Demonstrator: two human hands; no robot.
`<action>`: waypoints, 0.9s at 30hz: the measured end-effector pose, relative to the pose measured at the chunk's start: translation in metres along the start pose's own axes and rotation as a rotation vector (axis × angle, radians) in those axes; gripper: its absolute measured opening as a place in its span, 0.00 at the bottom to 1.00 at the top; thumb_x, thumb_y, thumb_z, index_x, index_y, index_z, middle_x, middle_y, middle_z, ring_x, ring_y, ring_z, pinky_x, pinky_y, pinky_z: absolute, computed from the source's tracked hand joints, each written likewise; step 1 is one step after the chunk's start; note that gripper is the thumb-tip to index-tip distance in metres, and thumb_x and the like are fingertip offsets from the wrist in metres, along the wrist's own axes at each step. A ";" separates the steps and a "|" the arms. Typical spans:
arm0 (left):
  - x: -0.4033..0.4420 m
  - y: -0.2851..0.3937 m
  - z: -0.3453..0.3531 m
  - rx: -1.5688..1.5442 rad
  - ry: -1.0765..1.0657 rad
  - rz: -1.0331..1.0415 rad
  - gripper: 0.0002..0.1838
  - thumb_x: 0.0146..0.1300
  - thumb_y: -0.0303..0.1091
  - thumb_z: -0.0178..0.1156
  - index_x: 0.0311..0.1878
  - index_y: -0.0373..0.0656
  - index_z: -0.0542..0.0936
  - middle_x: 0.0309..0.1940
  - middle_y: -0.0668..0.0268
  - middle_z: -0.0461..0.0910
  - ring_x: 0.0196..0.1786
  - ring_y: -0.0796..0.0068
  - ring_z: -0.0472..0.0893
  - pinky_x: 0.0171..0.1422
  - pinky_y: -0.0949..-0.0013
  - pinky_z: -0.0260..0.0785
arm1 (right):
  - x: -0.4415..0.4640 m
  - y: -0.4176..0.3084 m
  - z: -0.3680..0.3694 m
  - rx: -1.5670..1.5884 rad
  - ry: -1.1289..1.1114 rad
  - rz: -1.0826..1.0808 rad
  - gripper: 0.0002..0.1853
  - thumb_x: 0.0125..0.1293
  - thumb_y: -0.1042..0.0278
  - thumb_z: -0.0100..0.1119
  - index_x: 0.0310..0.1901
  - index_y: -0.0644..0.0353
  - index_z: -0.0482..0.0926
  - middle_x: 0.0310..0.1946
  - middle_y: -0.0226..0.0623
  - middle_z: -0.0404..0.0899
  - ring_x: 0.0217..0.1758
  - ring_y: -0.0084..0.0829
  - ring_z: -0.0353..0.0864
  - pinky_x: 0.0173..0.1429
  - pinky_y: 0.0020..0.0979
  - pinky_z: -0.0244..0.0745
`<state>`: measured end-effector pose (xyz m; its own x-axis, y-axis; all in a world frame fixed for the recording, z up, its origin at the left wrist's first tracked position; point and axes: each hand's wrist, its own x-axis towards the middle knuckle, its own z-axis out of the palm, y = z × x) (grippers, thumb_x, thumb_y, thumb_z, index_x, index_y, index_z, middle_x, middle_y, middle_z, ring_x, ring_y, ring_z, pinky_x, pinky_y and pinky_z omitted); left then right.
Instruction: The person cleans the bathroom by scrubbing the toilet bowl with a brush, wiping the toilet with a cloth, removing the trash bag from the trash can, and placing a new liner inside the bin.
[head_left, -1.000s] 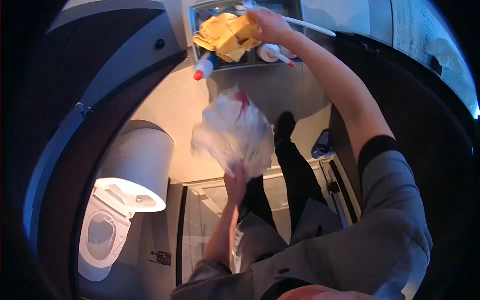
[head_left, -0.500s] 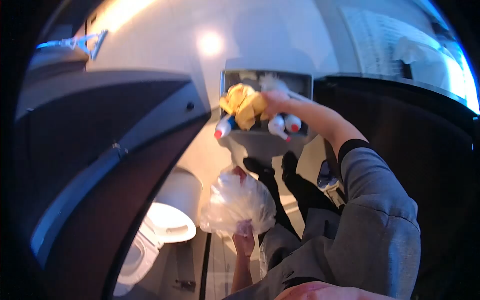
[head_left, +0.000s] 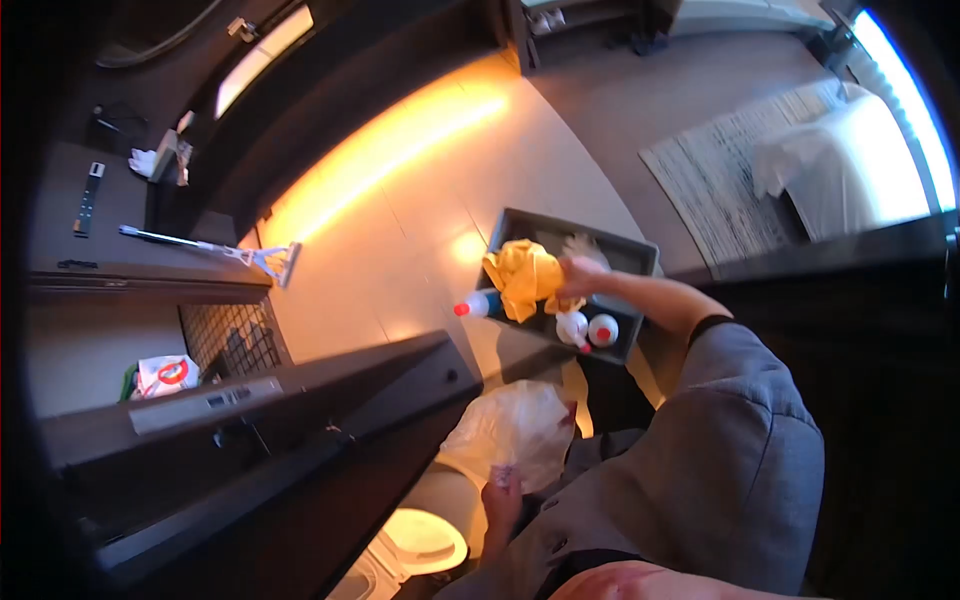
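Note:
My right hand (head_left: 580,281) is closed at the middle of a grey cleaning caddy (head_left: 648,262), which hangs in front of me. The grip itself is mostly hidden. Beside those fingers lies a crumpled yellow bundle (head_left: 524,278), perhaps cloth or rubber gloves. A white bottle with a red cap (head_left: 478,304) leans out at the caddy's left. Toward me, a white spray bottle (head_left: 571,328) stands beside another white bottle (head_left: 603,330). Down low, my left hand (head_left: 503,487) is closed on the gathered neck of a clear plastic bag (head_left: 520,425), whose contents are blurred.
A dark door (head_left: 330,420) stands ajar at the left, with a toilet (head_left: 425,540) behind it. A squeegee mop (head_left: 215,247) lies across the counter's edge (head_left: 150,270). Farther off are a patterned rug (head_left: 710,165) and a white-covered bed (head_left: 860,170). A dark wall (head_left: 880,400) is at my right.
My view has swung up and turned, bringing the counter, lit floor and room into sight. The caddy appears lower and tilted, still with my right hand. The bag stays in my left hand.

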<state>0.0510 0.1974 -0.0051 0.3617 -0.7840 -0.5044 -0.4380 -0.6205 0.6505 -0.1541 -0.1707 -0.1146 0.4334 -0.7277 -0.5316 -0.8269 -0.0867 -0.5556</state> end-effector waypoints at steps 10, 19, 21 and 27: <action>0.048 -0.036 -0.014 -0.153 0.300 0.180 0.12 0.56 0.31 0.56 0.40 0.31 0.74 0.34 0.49 0.78 0.38 0.55 0.79 0.43 0.62 0.69 | -0.031 -0.009 0.007 0.046 0.137 0.017 0.27 0.40 0.47 0.63 0.40 0.57 0.76 0.34 0.44 0.79 0.42 0.41 0.79 0.44 0.39 0.73; 0.068 -0.045 0.042 -0.227 0.548 0.302 0.16 0.51 0.24 0.55 0.45 0.30 0.71 0.38 0.47 0.75 0.43 0.52 0.76 0.49 0.62 0.66 | -0.006 0.010 0.023 -0.092 0.149 -0.081 0.29 0.38 0.43 0.65 0.39 0.57 0.78 0.33 0.44 0.80 0.40 0.41 0.79 0.43 0.38 0.73; 0.061 -0.055 0.055 -0.215 0.573 0.302 0.15 0.52 0.25 0.54 0.44 0.30 0.71 0.37 0.49 0.74 0.42 0.54 0.75 0.48 0.62 0.66 | 0.006 0.017 0.036 -0.100 0.155 -0.114 0.30 0.38 0.43 0.65 0.39 0.56 0.77 0.33 0.44 0.80 0.41 0.41 0.79 0.43 0.38 0.73; 0.049 -0.063 0.122 -0.449 0.663 0.170 0.12 0.59 0.31 0.51 0.43 0.33 0.70 0.31 0.61 0.71 0.34 0.71 0.71 0.40 0.68 0.65 | 0.025 0.020 0.031 -0.133 0.208 -0.294 0.28 0.38 0.43 0.65 0.41 0.52 0.77 0.34 0.43 0.80 0.40 0.42 0.79 0.42 0.40 0.73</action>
<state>-0.0036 0.1963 -0.1399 0.7932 -0.6082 -0.0298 -0.2098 -0.3188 0.9243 -0.1490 -0.1695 -0.1584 0.5885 -0.7799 -0.2131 -0.7233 -0.3900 -0.5699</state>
